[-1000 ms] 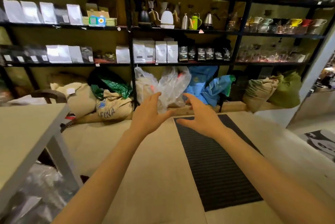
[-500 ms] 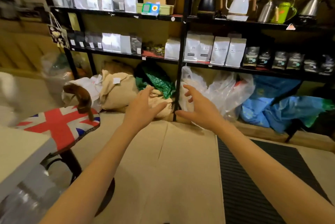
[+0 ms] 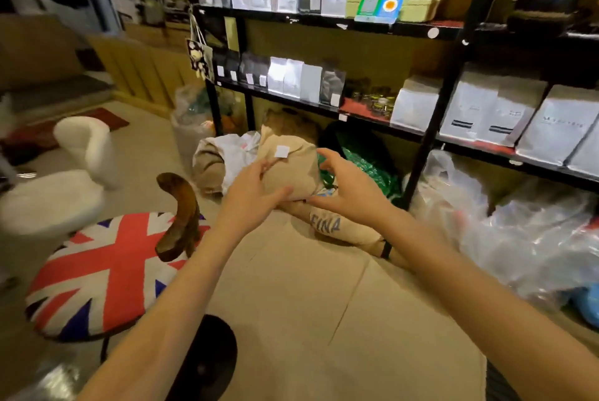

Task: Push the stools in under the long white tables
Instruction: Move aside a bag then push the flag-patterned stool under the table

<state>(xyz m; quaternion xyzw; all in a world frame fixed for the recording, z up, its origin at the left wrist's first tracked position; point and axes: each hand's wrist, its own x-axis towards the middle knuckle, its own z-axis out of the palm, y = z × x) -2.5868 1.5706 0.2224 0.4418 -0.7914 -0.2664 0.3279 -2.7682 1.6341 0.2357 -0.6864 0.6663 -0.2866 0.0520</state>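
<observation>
A stool with a round Union Jack cushion [image 3: 97, 271] stands at the lower left, with a curved dark wooden backrest [image 3: 180, 215] rising from its far edge and a black round base [image 3: 207, 365] on the floor. Another stool, white with a low backrest [image 3: 61, 186], sits behind it at the left. My left hand [image 3: 251, 194] and my right hand [image 3: 348, 190] are stretched out in front of me, both empty with fingers apart, to the right of the flag stool and not touching it. No white table shows in this view.
A tall black shelf rack [image 3: 421, 147] with coffee bags fills the right and back. Burlap sacks [image 3: 285, 170], a green bag and clear plastic bags [image 3: 518, 232] lie on the floor under it. Beige floor covering [image 3: 308, 303] lies below my arms.
The view has swung left: the white table has left the frame, the flag stool has come closer into full view and the white stool has appeared. Both hands stay outstretched and empty.
</observation>
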